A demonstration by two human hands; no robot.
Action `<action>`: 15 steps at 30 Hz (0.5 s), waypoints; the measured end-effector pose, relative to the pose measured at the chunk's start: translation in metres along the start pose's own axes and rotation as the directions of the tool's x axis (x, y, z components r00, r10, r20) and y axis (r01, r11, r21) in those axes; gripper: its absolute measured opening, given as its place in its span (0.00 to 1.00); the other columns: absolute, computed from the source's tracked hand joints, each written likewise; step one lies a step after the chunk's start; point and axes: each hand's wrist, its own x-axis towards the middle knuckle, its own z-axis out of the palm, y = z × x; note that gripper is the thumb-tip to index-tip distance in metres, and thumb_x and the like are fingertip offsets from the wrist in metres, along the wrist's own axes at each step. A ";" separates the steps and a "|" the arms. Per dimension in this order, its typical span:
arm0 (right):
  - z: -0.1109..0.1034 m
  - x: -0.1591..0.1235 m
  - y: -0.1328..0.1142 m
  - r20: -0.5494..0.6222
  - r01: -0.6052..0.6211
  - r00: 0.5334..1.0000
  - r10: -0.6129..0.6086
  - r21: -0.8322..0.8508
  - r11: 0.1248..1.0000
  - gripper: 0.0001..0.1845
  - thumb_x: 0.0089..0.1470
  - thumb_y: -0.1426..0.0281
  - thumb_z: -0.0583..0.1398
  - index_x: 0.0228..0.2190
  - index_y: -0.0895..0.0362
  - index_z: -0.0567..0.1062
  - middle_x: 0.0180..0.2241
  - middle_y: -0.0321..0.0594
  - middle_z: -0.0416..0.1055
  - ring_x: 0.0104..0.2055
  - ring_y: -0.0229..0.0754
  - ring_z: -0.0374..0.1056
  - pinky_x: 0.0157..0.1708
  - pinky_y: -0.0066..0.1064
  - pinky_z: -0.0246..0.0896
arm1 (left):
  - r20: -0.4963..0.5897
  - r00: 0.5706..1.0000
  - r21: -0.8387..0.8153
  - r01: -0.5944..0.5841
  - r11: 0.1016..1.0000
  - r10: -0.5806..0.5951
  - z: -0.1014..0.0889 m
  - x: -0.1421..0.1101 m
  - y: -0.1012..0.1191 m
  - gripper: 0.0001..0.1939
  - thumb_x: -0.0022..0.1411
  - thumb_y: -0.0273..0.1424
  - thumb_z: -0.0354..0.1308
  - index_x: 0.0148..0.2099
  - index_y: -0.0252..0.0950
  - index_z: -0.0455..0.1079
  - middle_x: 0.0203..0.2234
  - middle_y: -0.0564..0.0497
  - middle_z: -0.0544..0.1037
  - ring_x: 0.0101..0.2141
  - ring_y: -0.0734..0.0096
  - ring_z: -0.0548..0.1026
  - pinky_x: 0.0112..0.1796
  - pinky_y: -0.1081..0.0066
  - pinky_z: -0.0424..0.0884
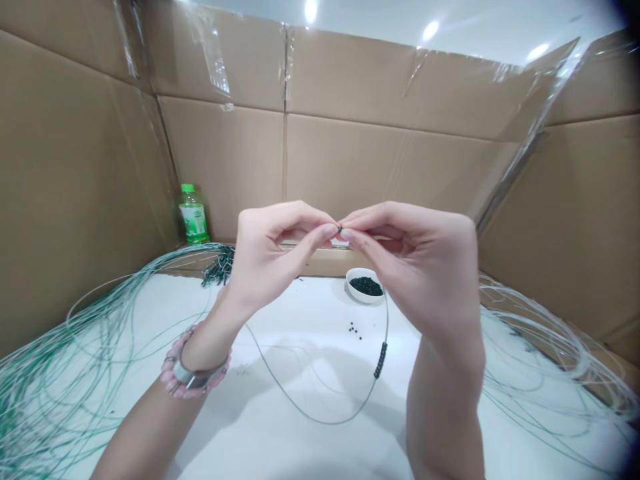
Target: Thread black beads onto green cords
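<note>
My left hand (280,250) and my right hand (415,260) meet fingertip to fingertip above the white table, both closed in a pinch. A tiny dark bead (340,230) shows between the fingertips. From my hands a thin green cord (320,420) hangs in a wide loop. A short row of black beads (381,361) is threaded on the loop's right side. The cord's ends are hidden by the fingers, so exactly which part each hand pinches is hard to see. Just behind my right hand stands a white bowl (351,293) of dark beads (367,286).
Several loose beads (354,327) lie before the bowl. Green and white cords (75,353) pile up at left, ending in a dark bundle (219,267); pale cords (565,360) lie at right. A green bottle (193,217) stands back left. Cardboard walls (350,160) enclose the table (285,460).
</note>
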 end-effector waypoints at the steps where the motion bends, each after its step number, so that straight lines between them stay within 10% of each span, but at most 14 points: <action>1: 0.000 0.000 0.000 0.005 -0.008 1.000 0.008 0.011 1.000 0.10 0.53 0.79 0.59 0.27 0.54 0.76 0.27 0.31 0.75 0.31 0.34 0.73 0.32 0.24 0.72 | -0.003 1.000 0.008 0.001 1.000 -0.001 0.000 0.000 0.001 0.04 0.56 0.30 0.62 0.31 0.34 0.74 0.23 0.54 0.78 0.24 0.78 0.75 0.27 0.79 0.73; 9: -0.003 0.002 0.001 0.084 -0.113 0.989 0.121 -0.098 0.989 0.05 0.52 0.74 0.60 0.26 0.55 0.74 0.30 0.34 0.75 0.35 0.37 0.73 0.29 0.24 0.72 | -0.039 0.992 0.196 -0.113 0.974 0.123 0.001 -0.001 -0.001 0.04 0.56 0.28 0.61 0.30 0.35 0.71 0.23 0.54 0.75 0.24 0.78 0.73 0.27 0.77 0.71; 15: -0.028 0.000 0.003 0.356 -0.151 0.892 0.279 -0.347 0.926 0.06 0.45 0.69 0.64 0.30 0.53 0.78 0.29 0.33 0.76 0.32 0.41 0.73 0.29 0.31 0.71 | 0.001 0.996 0.218 -0.087 0.972 0.089 0.006 -0.001 -0.008 0.06 0.59 0.29 0.59 0.29 0.34 0.70 0.23 0.54 0.75 0.24 0.80 0.72 0.27 0.79 0.70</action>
